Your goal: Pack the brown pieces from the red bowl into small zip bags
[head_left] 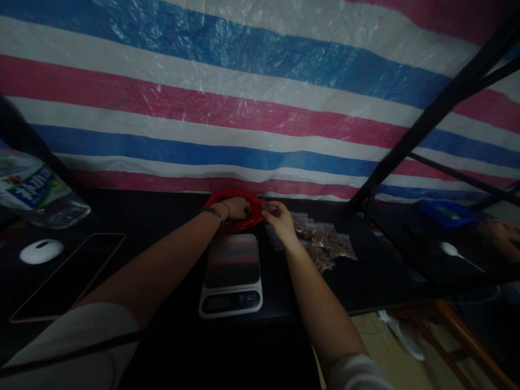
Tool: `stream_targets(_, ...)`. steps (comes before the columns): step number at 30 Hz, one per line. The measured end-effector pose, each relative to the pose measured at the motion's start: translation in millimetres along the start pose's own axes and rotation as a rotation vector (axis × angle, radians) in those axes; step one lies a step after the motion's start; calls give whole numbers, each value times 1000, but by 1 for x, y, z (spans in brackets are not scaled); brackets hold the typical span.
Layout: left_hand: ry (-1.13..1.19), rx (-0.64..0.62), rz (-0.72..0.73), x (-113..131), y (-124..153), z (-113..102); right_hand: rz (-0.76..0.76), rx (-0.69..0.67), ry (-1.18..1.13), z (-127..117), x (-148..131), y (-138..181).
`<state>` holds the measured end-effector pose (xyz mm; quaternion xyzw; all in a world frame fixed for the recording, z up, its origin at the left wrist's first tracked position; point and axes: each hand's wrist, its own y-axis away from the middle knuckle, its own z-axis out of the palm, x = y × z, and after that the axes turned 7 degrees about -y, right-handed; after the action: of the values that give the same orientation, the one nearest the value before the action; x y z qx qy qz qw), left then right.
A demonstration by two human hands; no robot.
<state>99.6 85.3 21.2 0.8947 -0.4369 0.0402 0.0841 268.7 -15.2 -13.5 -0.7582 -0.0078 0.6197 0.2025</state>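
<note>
A red plastic bag (257, 212) stands with its mouth up at the back of the black table. My left hand (236, 208) reaches down into it, and most of its fingers are hidden or too dark to make out. At the bag's right rim, my right hand (280, 219) pinches a small clear plastic bag (268, 206); its contents are hard to see. In front of the red bag lies a white kitchen scale (232, 273) with nothing on its plate. Several clear zip bags (323, 238) holding brownish bits lie right of my right hand.
On the left are a large clear bottle (43, 189), a white computer mouse (41, 251) and a phone (67, 276). A dark metal frame bar (406, 143) slants up on the right. Beyond it are a white spoon (450, 249), a blue container (449, 213) and another person's hand (501, 233).
</note>
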Motion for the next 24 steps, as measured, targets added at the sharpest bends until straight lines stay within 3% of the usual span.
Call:
stream_targets(8, -21, -125, -41, 6, -8, -2, -83, -50, 56, 4, -6, 4)
stream_targets(17, -65, -39, -39, 18, -10, -5, -50, -53, 100, 6, -7, 5)
stream_targets(24, -32, -71, 11, 3, -2, -12, -33, -27, 129, 5, -11, 8)
